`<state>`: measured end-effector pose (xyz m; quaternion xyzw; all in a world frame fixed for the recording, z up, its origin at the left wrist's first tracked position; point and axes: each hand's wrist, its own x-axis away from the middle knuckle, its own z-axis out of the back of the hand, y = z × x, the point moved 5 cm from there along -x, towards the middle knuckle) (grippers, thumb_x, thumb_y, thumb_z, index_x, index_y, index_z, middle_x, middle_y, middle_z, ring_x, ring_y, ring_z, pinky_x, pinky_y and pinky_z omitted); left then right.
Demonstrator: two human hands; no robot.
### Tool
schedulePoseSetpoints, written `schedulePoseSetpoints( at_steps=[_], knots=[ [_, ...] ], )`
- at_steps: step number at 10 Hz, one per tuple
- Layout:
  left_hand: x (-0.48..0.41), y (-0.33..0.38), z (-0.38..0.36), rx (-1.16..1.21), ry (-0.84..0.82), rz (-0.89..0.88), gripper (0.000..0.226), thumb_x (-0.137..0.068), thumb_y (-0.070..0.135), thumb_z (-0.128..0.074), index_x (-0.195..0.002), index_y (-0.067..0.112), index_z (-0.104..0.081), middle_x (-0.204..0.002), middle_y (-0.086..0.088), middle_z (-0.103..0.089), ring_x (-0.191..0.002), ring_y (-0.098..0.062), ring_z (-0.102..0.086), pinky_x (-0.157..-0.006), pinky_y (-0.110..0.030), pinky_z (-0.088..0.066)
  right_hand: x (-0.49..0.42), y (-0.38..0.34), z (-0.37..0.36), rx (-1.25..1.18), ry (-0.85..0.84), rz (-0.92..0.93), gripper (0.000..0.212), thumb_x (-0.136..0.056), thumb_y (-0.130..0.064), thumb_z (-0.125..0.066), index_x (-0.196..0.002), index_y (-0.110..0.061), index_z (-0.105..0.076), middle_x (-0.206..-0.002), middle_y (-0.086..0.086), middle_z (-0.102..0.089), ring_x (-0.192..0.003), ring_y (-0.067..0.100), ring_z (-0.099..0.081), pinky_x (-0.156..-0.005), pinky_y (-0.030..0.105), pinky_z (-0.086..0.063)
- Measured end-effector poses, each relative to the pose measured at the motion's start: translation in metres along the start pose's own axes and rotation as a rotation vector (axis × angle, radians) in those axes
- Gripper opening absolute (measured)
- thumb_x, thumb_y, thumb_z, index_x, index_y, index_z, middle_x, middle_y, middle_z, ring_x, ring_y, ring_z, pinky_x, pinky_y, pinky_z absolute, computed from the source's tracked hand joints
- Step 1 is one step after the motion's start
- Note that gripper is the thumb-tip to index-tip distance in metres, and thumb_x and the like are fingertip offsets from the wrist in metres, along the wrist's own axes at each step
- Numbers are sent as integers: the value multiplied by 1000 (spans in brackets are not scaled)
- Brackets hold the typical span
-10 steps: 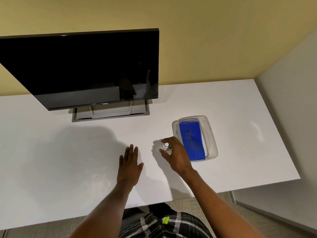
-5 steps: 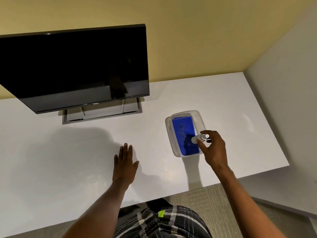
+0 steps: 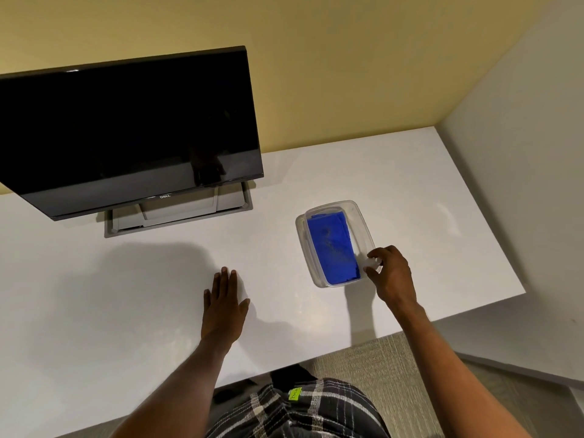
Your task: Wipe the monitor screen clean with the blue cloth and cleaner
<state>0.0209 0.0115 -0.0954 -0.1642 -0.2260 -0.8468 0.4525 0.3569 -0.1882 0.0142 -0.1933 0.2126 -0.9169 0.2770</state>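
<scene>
A black monitor (image 3: 126, 131) stands on its grey base at the back left of the white desk (image 3: 395, 184), its screen dark. A folded blue cloth (image 3: 333, 248) lies in a clear plastic tray (image 3: 360, 213) on the right. My right hand (image 3: 393, 273) is at the tray's near right corner, shut on a small white cleaner bottle (image 3: 372, 263) that points toward the cloth. Most of the bottle is hidden by my fingers. My left hand (image 3: 225, 303) rests flat on the desk, fingers together, holding nothing.
A yellow wall runs behind the desk and a pale partition (image 3: 521, 153) closes off the right side. The desk's front edge (image 3: 442, 317) is close to my right wrist, with carpet below.
My right hand lifted the small bottle from the desk beside the tray and carried it right, across the tray to its near right corner. The left hand stayed flat on the desk.
</scene>
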Motion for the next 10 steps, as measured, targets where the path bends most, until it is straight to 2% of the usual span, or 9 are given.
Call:
schedulePoseSetpoints(
  at_steps=[2, 4, 6, 8, 9, 10],
  knots=[
    [1, 1, 3, 19, 9, 2, 79, -111, 44, -35, -166, 15, 13, -174, -6, 21, -163, -23, 14, -133, -47, -8, 0, 2, -8, 30, -47, -13, 23, -87, -7, -80, -108, -6, -71, -101, 6, -61, -92, 30, -63, -74, 30, -43],
    [1, 4, 5, 24, -14, 11, 78, -111, 42, -36, -167, 16, 11, -175, -5, 19, -164, -24, 13, -133, -48, -10, -1, 0, -8, 73, -59, -44, 29, -91, -11, -77, -118, -5, -71, -112, 12, -64, -103, 33, -63, -82, 35, -51],
    [3, 7, 13, 55, 10, 27, 73, -111, 38, -36, -168, 16, 4, -176, -6, 12, -164, -23, 7, -133, -47, -7, 5, -5, -7, 170, -63, 2, 40, -90, -17, -78, -127, -7, -67, -120, 14, -64, -110, 34, -60, -86, 45, -56],
    [14, 3, 33, 32, 64, 26, 69, -112, 37, -32, -168, 15, 2, -177, -5, 6, -165, -21, 2, -133, -47, -7, 13, -20, -6, 349, -88, 50, 56, -92, -26, -77, -141, -8, -59, -139, 18, -60, -123, 37, -57, -101, 48, -51],
    [22, -11, 43, -12, 52, 17, 69, -112, 39, -27, -168, 15, 6, -177, -4, 9, -165, -21, 4, -133, -49, -9, 22, -34, -4, 392, -23, 31, 63, -92, -28, -76, -147, -6, -53, -148, 21, -53, -132, 40, -53, -108, 53, -46],
    [25, -20, 50, -54, 68, -3, 68, -112, 39, -26, -168, 17, 6, -177, -4, 10, -165, -21, 4, -132, -50, -9, 29, -56, -1, 359, 99, 61, 61, -91, -24, -76, -144, -2, -53, -150, 25, -50, -136, 43, -50, -109, 56, -43]
  ],
)
